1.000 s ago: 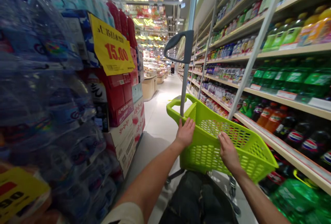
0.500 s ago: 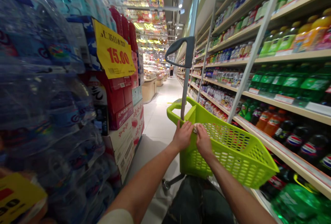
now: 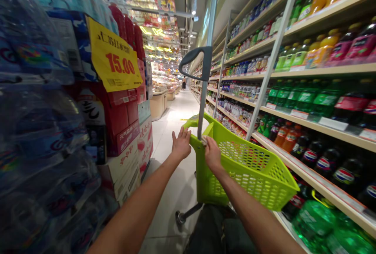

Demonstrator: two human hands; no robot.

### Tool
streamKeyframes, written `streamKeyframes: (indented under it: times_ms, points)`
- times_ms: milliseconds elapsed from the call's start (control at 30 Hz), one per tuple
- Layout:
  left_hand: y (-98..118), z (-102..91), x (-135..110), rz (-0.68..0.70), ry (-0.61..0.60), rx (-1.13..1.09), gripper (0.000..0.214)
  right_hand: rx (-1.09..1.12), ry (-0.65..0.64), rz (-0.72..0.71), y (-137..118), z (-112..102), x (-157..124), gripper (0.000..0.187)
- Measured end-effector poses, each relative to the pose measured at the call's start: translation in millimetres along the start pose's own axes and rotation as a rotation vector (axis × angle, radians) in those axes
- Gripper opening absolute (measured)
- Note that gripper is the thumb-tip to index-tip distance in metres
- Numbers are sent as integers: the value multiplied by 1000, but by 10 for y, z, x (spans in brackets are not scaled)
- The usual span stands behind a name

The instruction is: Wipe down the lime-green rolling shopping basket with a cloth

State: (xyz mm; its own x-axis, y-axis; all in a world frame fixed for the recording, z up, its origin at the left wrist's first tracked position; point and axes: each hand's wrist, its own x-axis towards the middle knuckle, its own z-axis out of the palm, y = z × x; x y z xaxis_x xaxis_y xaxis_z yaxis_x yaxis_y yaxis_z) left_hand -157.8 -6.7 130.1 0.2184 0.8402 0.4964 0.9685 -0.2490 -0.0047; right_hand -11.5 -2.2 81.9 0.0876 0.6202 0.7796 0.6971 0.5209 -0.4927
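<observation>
A lime-green shopping cart (image 3: 246,183) with a perforated basket stands before me. A grey pole (image 3: 203,105) with a dark grey loop handle (image 3: 207,64) rises from its near left corner. My left hand (image 3: 181,144) is at the outer left of the basket's rim, its fingers stretched and apart with nothing held; the fingertips look to be at the rim. My right hand (image 3: 212,154) is closed at the rim just right of the pole's base. A small crumpled whitish wipe (image 3: 203,140) shows at its fingertips, pressed against the green plastic.
Shelves of bottled drinks (image 3: 305,99) line the right side, close to the basket. On the left stand shrink-wrapped water bottles (image 3: 38,128) and stacked cartons (image 3: 123,117) under a yellow price sign (image 3: 114,58). A tiled aisle (image 3: 182,109) runs ahead; a person (image 3: 184,83) is far down it.
My left hand has moved left along the rim, away from my right hand, and its fingers have spread. My right hand has shifted nearer the pole with the wipe. The view has turned slightly right.
</observation>
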Motion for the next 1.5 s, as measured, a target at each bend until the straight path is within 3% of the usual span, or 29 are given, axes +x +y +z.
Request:
streamKeyframes:
  times_ms: [100,200,333,400,467,533,667,733,833,933,1000,1067,1167,1267,1500]
  points:
    - [4,-26,-46,23,-1,22,62,31,46,-47,-164,139,65,37]
    - [-9,-31,-62,37,-23,29,63,15,110,-177,-217,-13,234,38]
    - [-11,23,-59,46,0,44,66,-31,232,-462,-468,-367,921,39]
    - [-6,48,-58,46,6,55,66,-104,192,-619,-608,-472,1295,38]
    - [-2,60,-58,43,1,61,67,-190,112,-733,-642,-503,1488,36]
    - [-1,60,-60,33,-3,60,68,-265,21,-818,-540,-480,1411,35]
    - [2,69,-68,8,2,47,70,-364,-189,-1027,-171,-406,834,32]
    - [12,84,-72,4,9,44,70,-385,-265,-1107,-117,-398,726,30]
    - [36,105,-81,-1,20,44,70,-373,-224,-1089,-352,-450,1064,29]
    - [54,101,-91,6,18,47,72,-341,-12,-928,-698,-555,1648,31]
    - [56,84,-94,10,10,49,72,-348,48,-852,-784,-598,1831,34]
    - [50,64,-95,7,-7,48,72,-368,-13,-871,-706,-583,1712,35]
    - [35,41,-98,10,-24,47,71,-382,-208,-971,-376,-470,1150,38]
    - [27,39,-106,21,-22,50,71,-343,-314,-979,-54,-347,629,36]
    - [29,65,-122,24,24,64,68,-265,-263,-810,42,-219,235,33]
